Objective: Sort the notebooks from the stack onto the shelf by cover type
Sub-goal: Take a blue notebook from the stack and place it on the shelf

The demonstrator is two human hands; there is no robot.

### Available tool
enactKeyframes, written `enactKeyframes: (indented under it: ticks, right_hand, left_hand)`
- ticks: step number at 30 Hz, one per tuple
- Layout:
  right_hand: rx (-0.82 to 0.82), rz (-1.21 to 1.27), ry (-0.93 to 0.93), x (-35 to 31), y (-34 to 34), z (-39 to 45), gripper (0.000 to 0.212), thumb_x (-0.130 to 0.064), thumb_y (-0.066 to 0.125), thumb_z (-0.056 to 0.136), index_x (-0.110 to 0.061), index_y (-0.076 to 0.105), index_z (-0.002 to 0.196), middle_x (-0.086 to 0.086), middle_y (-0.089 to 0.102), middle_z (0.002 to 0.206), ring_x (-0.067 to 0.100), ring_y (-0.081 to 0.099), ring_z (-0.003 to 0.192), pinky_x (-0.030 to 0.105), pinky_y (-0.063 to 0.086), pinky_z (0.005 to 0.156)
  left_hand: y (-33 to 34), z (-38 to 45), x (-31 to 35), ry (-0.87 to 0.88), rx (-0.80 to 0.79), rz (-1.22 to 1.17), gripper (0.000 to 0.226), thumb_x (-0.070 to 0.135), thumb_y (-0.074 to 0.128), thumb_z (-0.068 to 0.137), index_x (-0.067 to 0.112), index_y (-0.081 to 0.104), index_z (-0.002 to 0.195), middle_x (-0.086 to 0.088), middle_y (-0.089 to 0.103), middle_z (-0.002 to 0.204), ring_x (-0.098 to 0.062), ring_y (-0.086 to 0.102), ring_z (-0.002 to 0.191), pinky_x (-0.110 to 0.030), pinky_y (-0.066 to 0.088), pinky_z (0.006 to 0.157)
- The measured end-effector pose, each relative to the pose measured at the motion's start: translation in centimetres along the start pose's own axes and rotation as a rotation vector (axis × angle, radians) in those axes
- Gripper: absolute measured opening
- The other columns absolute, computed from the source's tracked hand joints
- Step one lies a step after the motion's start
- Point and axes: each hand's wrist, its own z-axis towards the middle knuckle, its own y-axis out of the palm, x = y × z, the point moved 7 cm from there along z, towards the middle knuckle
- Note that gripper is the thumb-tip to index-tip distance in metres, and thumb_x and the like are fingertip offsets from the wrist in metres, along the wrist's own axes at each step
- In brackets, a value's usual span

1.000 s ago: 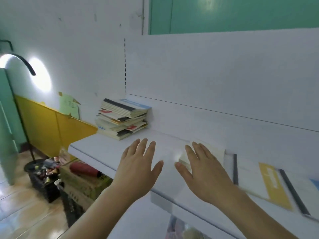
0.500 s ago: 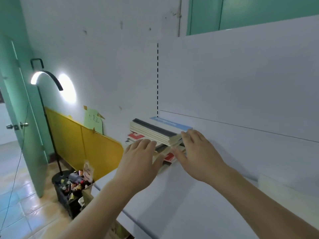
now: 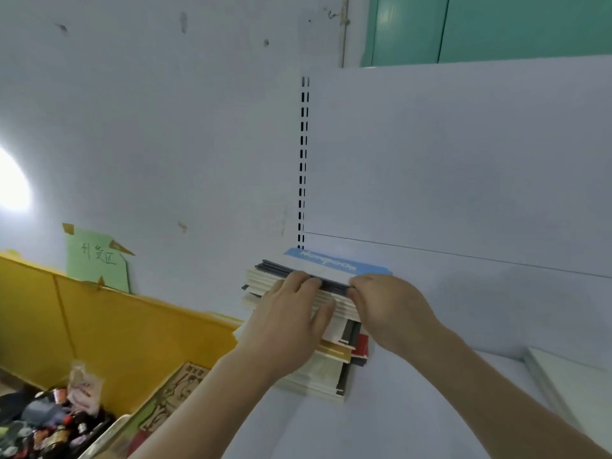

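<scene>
Notebook stack (image 3: 326, 366) near shelf (image 3: 414, 409) end; both hands' (image 3: 288, 329) (image 3: 390, 313) grips clamp top notebook's (image 3: 331, 271) edge.

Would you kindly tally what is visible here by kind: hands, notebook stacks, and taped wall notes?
Hands: 2 (left hand, right hand)
Notebook stack: 1
Green taped note: 1
Total: 4

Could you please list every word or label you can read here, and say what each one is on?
"Notebook": white letters, upside down and blurred, on the blue band of the top notebook.
Three handwritten characters on the green paper note taped to the wall: too unclear to read.
Print on the cardboard box: too small.
</scene>
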Motion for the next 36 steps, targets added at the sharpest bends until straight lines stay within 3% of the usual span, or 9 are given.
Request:
enactKeyframes:
  ticks: [6,8,12,16,19,23,25,31,36]
  right_hand:
    - [0.192,-0.134,0.082,-1.7,-2.0,-1.8,0.007,-0.025,0.064,0.087,-0.025,0.064,0.081,-0.005,0.065,0.069,0.021,0.059,0.059,0.030,0.046,0.051]
    - [0.324,-0.087,0.009,-2.8,-3.0,-2.7,0.005,-0.022,0.065,0.083,-0.024,0.069,0.082,-0.006,0.066,0.068,0.021,0.057,0.055,0.029,0.043,0.049]
    - [0.414,0.035,-0.177,-5.4,-4.0,-4.0,0.029,-0.024,0.053,0.091,-0.017,0.068,0.115,-0.002,0.072,0.105,0.021,0.067,0.087,0.033,0.054,0.073]
    - [0.119,0.026,0.041,-3.2,-2.7,-3.2,0.066,-0.046,0.044,0.097,-0.014,0.027,0.152,0.003,0.037,0.154,0.020,0.036,0.140,0.038,0.034,0.114]
    - [-0.076,-0.007,0.147,-0.3,-0.6,-2.3,0.071,-0.055,0.033,0.100,-0.014,0.016,0.155,0.002,0.018,0.162,0.019,0.015,0.149,0.034,0.018,0.121]
    - [-0.117,0.025,0.140,0.9,0.4,-1.5,0.034,-0.047,0.036,0.101,-0.022,0.056,0.113,-0.004,0.062,0.113,0.021,0.056,0.109,0.034,0.045,0.088]
    - [-0.062,-0.039,0.165,1.0,-0.8,-1.7,0.030,-0.047,0.040,0.099,-0.026,0.060,0.097,-0.006,0.063,0.092,0.018,0.055,0.086,0.033,0.043,0.072]
    - [-0.136,-0.005,0.143,1.3,-3.1,-1.7,0.044,-0.059,0.040,0.097,-0.026,0.069,0.093,-0.005,0.056,0.070,0.015,0.053,0.072,0.032,0.041,0.063]
    - [-0.002,-0.052,0.191,1.2,-3.9,-1.6,0.030,-0.051,0.051,0.095,-0.028,0.071,0.094,-0.006,0.064,0.079,0.017,0.056,0.078,0.030,0.041,0.064]
  left_hand:
    - [-0.3,0.7,-0.7,-0.138,-0.016,-0.523,0.050,0.065,0.035,0.096,0.026,0.067,0.099,0.012,0.067,0.088,-0.006,0.061,0.087,-0.020,0.040,0.068]
    - [0.3,1.1,-0.9,-0.273,-0.019,-0.786,0.045,0.066,0.047,0.092,0.025,0.064,0.096,0.011,0.071,0.086,-0.004,0.066,0.083,-0.021,0.048,0.071]
    - [0.3,1.3,-1.6,-0.480,0.112,-1.132,0.033,0.049,0.054,0.082,0.019,0.057,0.096,-0.004,0.073,0.090,-0.026,0.071,0.088,-0.054,0.058,0.083]
    - [-2.9,1.3,-4.4,-0.547,0.297,-1.016,0.012,0.030,0.044,0.102,0.019,0.049,0.101,-0.002,0.063,0.097,-0.025,0.062,0.089,-0.050,0.056,0.079]
    - [-3.9,1.4,-6.5,-0.555,0.315,-0.995,0.012,0.030,0.040,0.105,0.021,0.048,0.104,0.000,0.060,0.096,-0.020,0.059,0.085,-0.048,0.056,0.072]
    - [-3.6,0.8,-7.3,-0.563,0.269,-0.950,0.016,0.031,0.035,0.107,0.022,0.049,0.108,0.001,0.060,0.097,-0.019,0.058,0.086,-0.046,0.055,0.073]
    - [-3.5,0.6,-7.8,-0.574,0.301,-0.935,0.018,0.028,0.033,0.108,0.020,0.048,0.112,0.004,0.058,0.097,-0.014,0.054,0.084,-0.036,0.048,0.065]
    - [-3.3,0.3,-8.8,-0.614,0.335,-0.963,0.016,0.027,0.033,0.108,0.024,0.048,0.113,0.006,0.057,0.098,-0.013,0.053,0.085,-0.034,0.045,0.064]
    - [-3.5,0.1,-8.9,-0.624,0.356,-0.980,0.016,0.026,0.034,0.108,0.023,0.049,0.114,0.007,0.058,0.098,-0.013,0.054,0.086,-0.033,0.044,0.063]
